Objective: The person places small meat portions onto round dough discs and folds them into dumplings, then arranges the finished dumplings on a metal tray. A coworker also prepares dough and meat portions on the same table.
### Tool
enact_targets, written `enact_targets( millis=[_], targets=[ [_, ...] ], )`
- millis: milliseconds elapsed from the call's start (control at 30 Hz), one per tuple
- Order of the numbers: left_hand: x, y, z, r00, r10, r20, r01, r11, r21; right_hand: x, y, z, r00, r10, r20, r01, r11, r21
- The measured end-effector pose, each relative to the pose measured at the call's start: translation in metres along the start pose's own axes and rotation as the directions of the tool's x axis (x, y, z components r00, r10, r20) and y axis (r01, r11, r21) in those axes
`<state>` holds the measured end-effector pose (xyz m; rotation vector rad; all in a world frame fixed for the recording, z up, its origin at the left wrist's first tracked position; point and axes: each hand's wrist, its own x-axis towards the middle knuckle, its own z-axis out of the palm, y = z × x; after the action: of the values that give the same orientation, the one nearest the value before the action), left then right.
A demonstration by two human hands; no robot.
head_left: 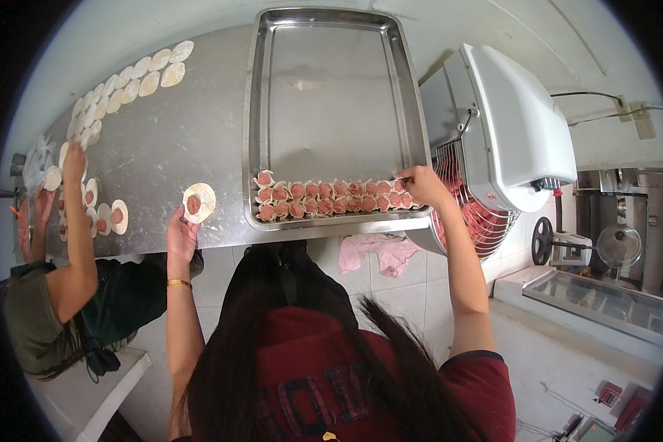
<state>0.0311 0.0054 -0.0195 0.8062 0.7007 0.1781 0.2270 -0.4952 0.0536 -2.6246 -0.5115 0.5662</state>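
My left hand [182, 234] pinches the lower edge of a round dough wrapper [208, 193] over the steel table. A lump of pink minced meat [193, 205] sits on that wrapper. Over the right side of a large steel tray [251, 147], my right hand [422, 184] has its fingers closed on a dumpling at the right end of the rows; the fingers mostly cover it. Open-topped dumplings [325, 199], pale dough around pink meat, stand close together along the tray's near edge. One more dumpling [264, 178] starts another row at the left.
Overlapping wrappers [149, 84] lie at the table's far left. Filled wrappers [118, 216] lie before a co-worker, whose hand [74, 162] reaches among them. A white mixer [519, 125] with meat behind its wire guard [479, 214] stands right of the tray. A pink cloth [378, 254] hangs below the table edge.
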Motion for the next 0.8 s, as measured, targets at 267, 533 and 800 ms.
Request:
enact_targets(
  millis=[267,533,800],
  targets=[
    [-0.001,-0.001,-0.003,0.999,-0.036,0.016,0.036,0.999,0.012,0.001,-0.006,0.014,0.997,-0.021,-0.074,0.020,1.000,-0.014],
    [-0.011,0.005,0.001,0.996,-0.063,0.061,0.057,0.993,0.103,-0.004,-0.064,0.005,0.949,-0.022,-0.313,-0.059,0.967,-0.247],
    [-0.048,0.040,0.044,0.958,-0.042,0.283,0.039,0.999,0.015,0.045,-0.249,0.099,0.983,-0.184,0.027,0.070,0.503,0.861]
  ],
)
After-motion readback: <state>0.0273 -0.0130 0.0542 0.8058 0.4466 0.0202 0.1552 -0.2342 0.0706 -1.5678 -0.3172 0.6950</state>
